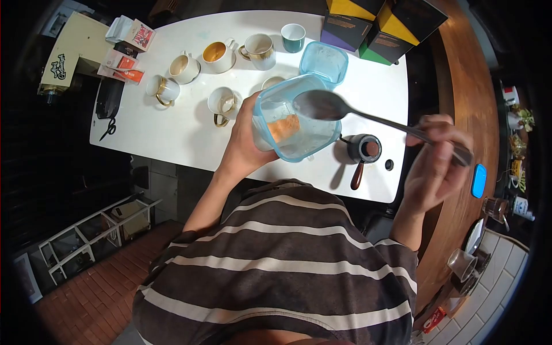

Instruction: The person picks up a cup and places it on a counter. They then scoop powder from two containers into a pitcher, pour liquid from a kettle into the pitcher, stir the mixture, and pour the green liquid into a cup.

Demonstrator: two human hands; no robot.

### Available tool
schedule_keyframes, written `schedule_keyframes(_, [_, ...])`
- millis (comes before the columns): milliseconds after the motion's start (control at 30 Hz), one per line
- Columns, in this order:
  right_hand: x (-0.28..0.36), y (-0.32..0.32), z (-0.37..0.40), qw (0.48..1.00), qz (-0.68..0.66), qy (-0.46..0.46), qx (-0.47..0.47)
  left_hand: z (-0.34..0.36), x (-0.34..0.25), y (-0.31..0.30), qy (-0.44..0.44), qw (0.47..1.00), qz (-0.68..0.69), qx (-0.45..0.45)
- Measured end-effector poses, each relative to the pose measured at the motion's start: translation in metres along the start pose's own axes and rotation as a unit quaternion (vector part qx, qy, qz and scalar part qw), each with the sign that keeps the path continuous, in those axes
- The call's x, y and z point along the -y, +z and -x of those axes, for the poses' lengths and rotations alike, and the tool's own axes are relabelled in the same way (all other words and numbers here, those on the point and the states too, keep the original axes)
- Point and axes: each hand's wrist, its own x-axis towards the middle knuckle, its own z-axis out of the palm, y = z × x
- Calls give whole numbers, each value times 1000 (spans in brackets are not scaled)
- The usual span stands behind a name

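Note:
My left hand point(244, 135) is wrapped around a clear plastic container point(267, 100) with a light blue rim, tilted so that its inside faces me. An orange-brown patch point(284, 128) shows at the bottom of it. In my right hand point(434, 164), the fingers close on the handle of a dark metal spoon point(325, 106). The spoon's bowl overlaps the container's opening in this view. Beyond the container, a light blue lid point(325, 63) lies on the white table point(253, 23). One cup point(273, 82) is partly hidden behind the container.
Several mugs point(219, 56) stand across the table, with a green cup point(293, 38) behind. A dark round pot point(364, 148) with a brown handle sits near the front right. Dark boxes point(345, 30), cartons point(138, 34) and scissors point(108, 129) lie near the edges. A wooden counter point(468, 115) runs along the right.

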Motion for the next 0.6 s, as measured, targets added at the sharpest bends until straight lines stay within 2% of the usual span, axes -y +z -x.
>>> schedule_keyframes(67, [-9,10,5,999,-11,5,50,-3,-4,1,6,1000,10,6])
schedule_keyframes(100, [-10,15,4,995,34,-14,94,-5,-6,2,10,1000,20,12])
schedule_keyframes(200, [-14,31,9,979,106,22,175,-7,-11,5,30,999,21,21])
schedule_keyframes(333, [-23,39,14,969,167,-6,184,-10,-12,13,38,999,27,17])
schedule_keyframes(467, [-27,32,20,970,207,12,129,-15,-12,20,11,997,73,24])
schedule_keyframes(533, [-22,28,17,969,104,179,137,-20,-21,19,1,996,88,34])
schedule_keyframes(567, [-35,26,21,976,120,123,137,-24,-29,19,10,996,74,53])
schedule_keyframes(600, [-31,25,22,976,122,124,135,-27,-33,20,20,995,60,72])
